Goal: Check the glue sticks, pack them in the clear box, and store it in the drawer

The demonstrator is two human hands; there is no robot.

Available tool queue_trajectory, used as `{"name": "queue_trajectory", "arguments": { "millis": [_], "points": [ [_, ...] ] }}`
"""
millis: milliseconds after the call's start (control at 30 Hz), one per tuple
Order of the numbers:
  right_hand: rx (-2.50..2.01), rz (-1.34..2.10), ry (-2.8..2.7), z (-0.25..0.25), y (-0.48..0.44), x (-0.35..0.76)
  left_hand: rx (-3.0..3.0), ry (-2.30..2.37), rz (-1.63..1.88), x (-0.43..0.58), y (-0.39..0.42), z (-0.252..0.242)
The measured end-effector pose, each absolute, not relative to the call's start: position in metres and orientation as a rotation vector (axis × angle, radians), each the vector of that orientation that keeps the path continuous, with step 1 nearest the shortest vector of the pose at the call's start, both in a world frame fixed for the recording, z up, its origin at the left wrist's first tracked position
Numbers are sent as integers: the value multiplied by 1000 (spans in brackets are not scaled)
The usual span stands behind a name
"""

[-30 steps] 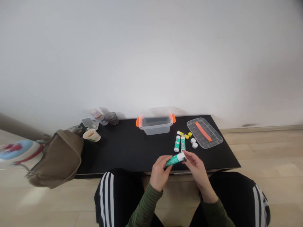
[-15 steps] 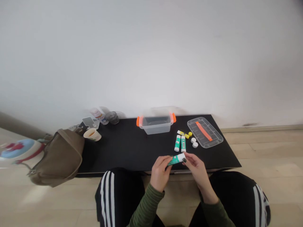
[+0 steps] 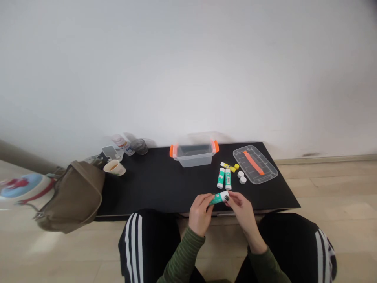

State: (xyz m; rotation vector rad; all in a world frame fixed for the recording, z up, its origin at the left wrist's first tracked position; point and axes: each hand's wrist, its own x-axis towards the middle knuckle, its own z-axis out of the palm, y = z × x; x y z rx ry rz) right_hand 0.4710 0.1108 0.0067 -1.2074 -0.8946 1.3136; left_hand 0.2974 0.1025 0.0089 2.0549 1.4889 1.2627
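Tube (image 3: 218, 197): lower centre of frame, tilted, right end higher
Left hand (image 3: 200, 215): angled up-right, grip wrapped around green body
Right hand (image 3: 241, 208): angled up-left, thumb uppermost, grip pinched on white end

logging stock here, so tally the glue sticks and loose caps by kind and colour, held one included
Green-and-white cylindrical glue sticks: 3
Slim yellow-and-white cylindrical glue stick: 1
Small round white caps: 2
Small round yellow cap: 1
Total: 7
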Motion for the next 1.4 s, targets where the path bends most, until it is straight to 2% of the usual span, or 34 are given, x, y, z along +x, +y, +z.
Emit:
{"name": "queue_trajectory", "arguments": {
  "millis": [300,467,700,900,1000,1100,1200,1400],
  "points": [
    [-1337,1125,-921,-17,114,489,1795,2025,1022,276,172,-43],
    [-1371,1075,-926,-22,113,507,1832,2169,950,271,203,-60],
    [-1413,1042,-950,-29,112,513,1872,2229,944,272,213,-68],
    [-1438,1021,-966,-34,117,515,1880,2305,963,281,200,-57],
    [-1462,962,-961,-34,122,520,1984,2194,1142,296,193,-48],
    [-1504,855,-973,-33,130,527,2121,1878,1213,320,190,-42],
    [-1588,680,-1040,-31,144,533,2164,1690,1103,344,193,-42],
    [-1705,336,-1265,-37,174,539,2053,1848,734,358,203,-49]
  ]
}}
